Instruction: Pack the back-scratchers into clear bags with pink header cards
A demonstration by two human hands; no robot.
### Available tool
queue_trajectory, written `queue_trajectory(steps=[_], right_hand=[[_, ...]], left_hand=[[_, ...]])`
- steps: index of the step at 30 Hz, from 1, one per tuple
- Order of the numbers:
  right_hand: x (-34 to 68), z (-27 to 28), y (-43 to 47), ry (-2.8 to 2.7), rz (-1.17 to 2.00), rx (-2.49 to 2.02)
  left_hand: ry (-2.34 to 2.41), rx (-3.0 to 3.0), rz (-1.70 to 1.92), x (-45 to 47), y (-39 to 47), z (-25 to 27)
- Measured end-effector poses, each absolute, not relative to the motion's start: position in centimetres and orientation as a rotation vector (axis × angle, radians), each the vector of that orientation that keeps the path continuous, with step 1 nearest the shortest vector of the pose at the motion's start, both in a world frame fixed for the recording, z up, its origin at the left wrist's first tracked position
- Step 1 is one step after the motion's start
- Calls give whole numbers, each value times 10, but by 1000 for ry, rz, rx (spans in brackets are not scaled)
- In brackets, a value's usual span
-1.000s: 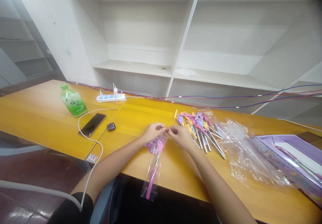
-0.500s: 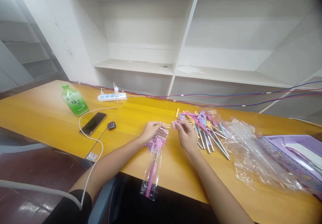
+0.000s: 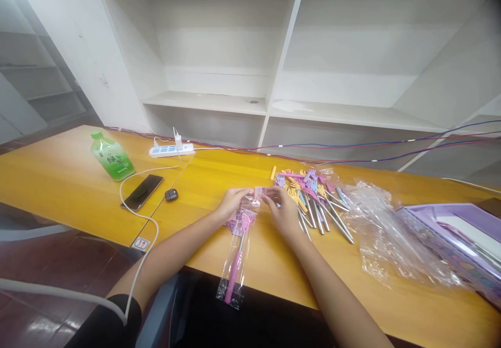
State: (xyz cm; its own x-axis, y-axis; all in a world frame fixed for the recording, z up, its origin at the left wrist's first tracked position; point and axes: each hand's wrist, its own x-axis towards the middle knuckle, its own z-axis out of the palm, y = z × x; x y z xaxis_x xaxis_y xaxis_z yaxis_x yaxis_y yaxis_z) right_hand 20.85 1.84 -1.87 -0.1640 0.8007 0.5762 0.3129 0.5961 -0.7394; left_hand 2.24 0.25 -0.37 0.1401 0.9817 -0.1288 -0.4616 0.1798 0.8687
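My left hand [image 3: 232, 203] pinches the top of a clear plastic bag [image 3: 243, 256], which hangs down past the table edge. Inside the bag lies a pink back scratcher [image 3: 235, 270] with a hand-shaped head and a metal shaft. My right hand [image 3: 282, 210] is closed on a small pink printed card [image 3: 259, 193] and holds it at the mouth of the bag, close to the left fingers. Under the bag's upper part is a small stack of pink-purple printed cards [image 3: 234, 225], partly covered. To the right of my right hand lies a pile of colourful back scratchers [image 3: 313, 194].
Crumpled clear plastic bags [image 3: 378, 223] and a purple box [image 3: 442, 238] lie at the right. On the left are a green tea bottle [image 3: 113, 157], a phone [image 3: 143, 192], a black earbud case [image 3: 171, 195] and a white power strip [image 3: 171, 151] with cables. White shelves [image 3: 203, 103] stand behind.
My right hand has moved left with the card, bringing it from beside the bag to the bag's mouth. My left hand still grips the bag.
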Motion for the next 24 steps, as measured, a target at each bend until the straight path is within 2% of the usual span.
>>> queue_trajectory(steps=[8, 24], right_hand=[[210, -12, 16, -1979, 327, -804], [203, -6, 2, -2073, 418, -805]], left_hand=[[833, 709, 1234, 23, 4, -9], [816, 629, 1248, 25, 0, -1]])
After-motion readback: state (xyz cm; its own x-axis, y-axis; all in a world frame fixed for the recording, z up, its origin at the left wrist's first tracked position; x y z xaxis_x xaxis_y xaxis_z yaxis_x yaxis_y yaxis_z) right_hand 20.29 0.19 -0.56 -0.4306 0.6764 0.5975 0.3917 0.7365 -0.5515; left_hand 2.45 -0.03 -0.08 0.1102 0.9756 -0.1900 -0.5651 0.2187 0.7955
